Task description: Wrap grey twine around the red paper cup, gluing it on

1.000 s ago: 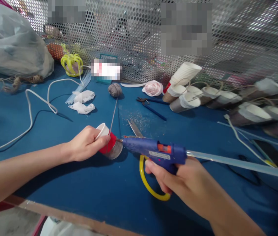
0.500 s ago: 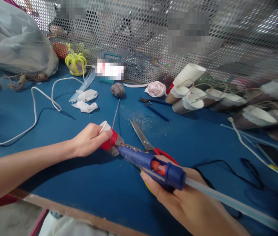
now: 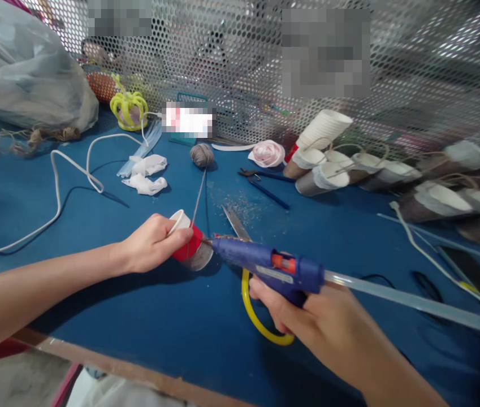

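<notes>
My left hand [image 3: 155,243] is closed around a tilted paper cup [image 3: 195,240], white at the rim, red along its side and wrapped in grey yarn near its base. A strand of yarn runs from the cup back to a grey yarn ball [image 3: 202,155]. In my right hand [image 3: 303,311] is a blue hot glue gun [image 3: 260,261], with a long clear glue stick [image 3: 392,293] out of its rear. The nozzle points left, at the side of the cup by the yarn; whether it touches, I cannot tell. Scissors [image 3: 236,221] lie partly hidden under the gun.
Blue-handled pliers [image 3: 269,192] and a pink fabric rose [image 3: 267,153] lie behind. Several yarn-wrapped cups [image 3: 324,178] with twine handles stand at right. White crumpled pieces [image 3: 146,174], a white cable [image 3: 59,192] and a yellow basket-like item [image 3: 129,110] are at left. A perforated metal screen [image 3: 231,62] closes the back.
The glue gun has swung from slanting down to nearly level, its rear end higher, and my right hand has moved up and right. My left hand and the cup stay about where they were.
</notes>
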Action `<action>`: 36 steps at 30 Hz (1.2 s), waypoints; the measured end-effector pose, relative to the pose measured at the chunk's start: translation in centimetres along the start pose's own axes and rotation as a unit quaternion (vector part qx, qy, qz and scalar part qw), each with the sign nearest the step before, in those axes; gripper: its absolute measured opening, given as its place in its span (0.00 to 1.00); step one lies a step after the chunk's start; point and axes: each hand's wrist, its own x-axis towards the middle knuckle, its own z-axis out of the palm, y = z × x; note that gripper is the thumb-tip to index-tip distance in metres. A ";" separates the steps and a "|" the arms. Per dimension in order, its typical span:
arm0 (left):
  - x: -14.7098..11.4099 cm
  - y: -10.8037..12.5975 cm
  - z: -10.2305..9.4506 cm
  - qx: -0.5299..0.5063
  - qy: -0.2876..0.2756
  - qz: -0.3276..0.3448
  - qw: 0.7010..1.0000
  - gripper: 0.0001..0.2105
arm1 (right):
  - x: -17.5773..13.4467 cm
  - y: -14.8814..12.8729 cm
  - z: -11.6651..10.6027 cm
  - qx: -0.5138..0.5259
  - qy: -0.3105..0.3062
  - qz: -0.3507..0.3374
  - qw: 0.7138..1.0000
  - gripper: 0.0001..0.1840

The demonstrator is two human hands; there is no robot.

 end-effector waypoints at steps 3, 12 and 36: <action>0.0 -0.1 0.0 0.009 -0.005 0.015 1.000 0.21 | 0.5 0.2 0.0 0.056 -0.026 0.047 0.997 0.23; -0.1 0.1 0.0 0.027 0.002 0.008 1.000 0.20 | 2.0 0.0 -0.2 0.165 -0.071 0.147 0.973 0.15; -0.5 0.7 0.1 0.060 0.009 0.070 0.996 0.19 | 4.8 10.5 -1.7 0.151 0.164 0.377 0.899 0.17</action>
